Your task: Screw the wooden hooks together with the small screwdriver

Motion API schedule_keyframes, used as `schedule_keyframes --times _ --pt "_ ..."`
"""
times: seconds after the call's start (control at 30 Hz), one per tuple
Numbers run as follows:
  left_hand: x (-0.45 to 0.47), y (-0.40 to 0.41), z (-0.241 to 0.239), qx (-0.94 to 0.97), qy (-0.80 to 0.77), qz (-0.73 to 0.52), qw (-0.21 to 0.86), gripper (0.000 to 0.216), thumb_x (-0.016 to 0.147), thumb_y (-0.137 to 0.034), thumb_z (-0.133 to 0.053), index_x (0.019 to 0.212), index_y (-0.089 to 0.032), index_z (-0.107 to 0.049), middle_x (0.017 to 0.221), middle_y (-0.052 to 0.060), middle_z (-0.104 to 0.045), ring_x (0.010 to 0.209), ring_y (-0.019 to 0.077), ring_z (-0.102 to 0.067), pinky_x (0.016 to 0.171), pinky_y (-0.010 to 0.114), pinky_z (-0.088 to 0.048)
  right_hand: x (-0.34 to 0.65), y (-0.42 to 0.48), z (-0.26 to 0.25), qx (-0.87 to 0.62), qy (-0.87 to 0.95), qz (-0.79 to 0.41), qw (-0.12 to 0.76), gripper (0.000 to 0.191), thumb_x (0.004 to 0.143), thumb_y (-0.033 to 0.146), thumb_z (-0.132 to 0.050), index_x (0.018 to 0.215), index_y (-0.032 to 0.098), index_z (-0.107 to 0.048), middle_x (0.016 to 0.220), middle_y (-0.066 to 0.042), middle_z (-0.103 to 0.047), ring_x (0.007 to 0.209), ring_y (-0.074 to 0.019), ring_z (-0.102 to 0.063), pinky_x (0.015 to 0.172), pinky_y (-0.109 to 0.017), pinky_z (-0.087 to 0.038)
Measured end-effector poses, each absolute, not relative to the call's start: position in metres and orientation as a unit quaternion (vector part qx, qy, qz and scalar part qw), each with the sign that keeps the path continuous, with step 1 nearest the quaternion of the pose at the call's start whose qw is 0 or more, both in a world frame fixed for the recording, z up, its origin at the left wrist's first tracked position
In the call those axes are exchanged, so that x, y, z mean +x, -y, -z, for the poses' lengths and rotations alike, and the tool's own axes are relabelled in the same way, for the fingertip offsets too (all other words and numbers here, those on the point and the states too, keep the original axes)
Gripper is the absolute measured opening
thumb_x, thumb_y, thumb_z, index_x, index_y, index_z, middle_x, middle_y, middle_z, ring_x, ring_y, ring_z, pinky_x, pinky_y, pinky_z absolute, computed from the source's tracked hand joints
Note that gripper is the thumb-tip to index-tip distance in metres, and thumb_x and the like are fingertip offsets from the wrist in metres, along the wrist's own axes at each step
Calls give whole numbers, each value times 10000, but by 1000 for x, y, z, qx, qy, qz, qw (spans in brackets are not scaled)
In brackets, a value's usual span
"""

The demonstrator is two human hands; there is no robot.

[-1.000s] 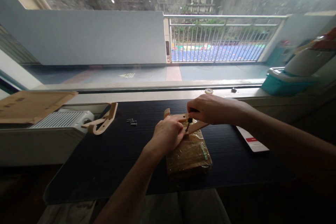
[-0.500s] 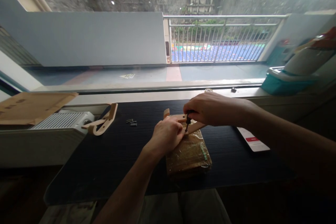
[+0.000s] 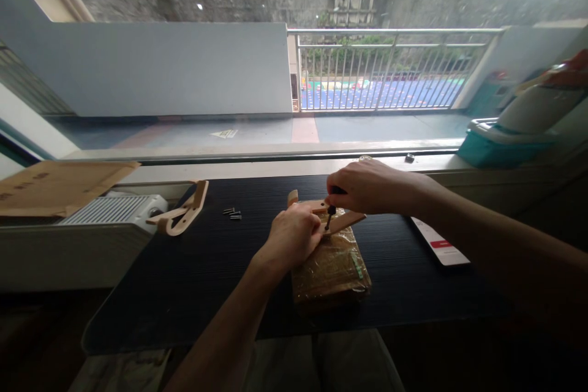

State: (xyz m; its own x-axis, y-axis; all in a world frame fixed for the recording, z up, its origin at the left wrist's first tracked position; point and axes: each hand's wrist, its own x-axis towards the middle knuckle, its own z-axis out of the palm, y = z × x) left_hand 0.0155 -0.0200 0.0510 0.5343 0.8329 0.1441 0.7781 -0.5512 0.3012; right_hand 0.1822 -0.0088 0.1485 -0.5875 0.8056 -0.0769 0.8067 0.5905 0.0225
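My left hand [image 3: 294,236] is closed on a small wooden piece [image 3: 345,219], pressing it down on a brown packet wrapped in clear plastic [image 3: 331,269] on the black table [image 3: 184,275]. My right hand [image 3: 367,187] is closed around the dark handle of a small screwdriver [image 3: 329,214], whose tip stands upright on the wooden piece. Several small dark screws [image 3: 232,214] lie on the table to the left of my hands.
A second curved wooden piece [image 3: 181,212] lies at the table's far left corner beside a white ribbed box [image 3: 110,211] and a cardboard sheet [image 3: 55,179]. A white card with a red mark [image 3: 440,242] lies on the right. A teal-and-white object [image 3: 505,135] sits on the windowsill.
My right hand has shifted slightly back and forth over the screwdriver, as in turning it. My left hand and the wooden piece have stayed in place.
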Motion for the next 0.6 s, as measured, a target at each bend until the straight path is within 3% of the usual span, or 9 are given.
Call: schedule_keyframes --times 0.1,0.27,0.6 --pt "15 20 -52 867 -465 -141 114 261 807 -289 -561 580 -203 -658 905 18 -679 823 158 -597 802 282 -472 184 10 -155 422 -905 29 39 211 831 340 -506 850 199 -663 672 -5 -618 539 -94 -423 523 -245 -265" --pt "15 20 -51 865 -463 -152 119 253 804 -293 -566 589 -204 -664 903 28 -680 869 175 -599 815 291 -472 181 13 -156 408 -911 17 55 200 836 206 -462 742 176 -636 640 -3 -589 537 -90 -376 529 -250 -255" --pt "17 21 -52 861 -476 -136 116 268 802 -278 -571 556 -181 -616 851 35 -655 787 163 -589 810 315 -464 174 9 -141 459 -887 -14 47 279 874 284 -411 783 155 -641 651 -43 -622 540 -117 -433 550 -279 -249"
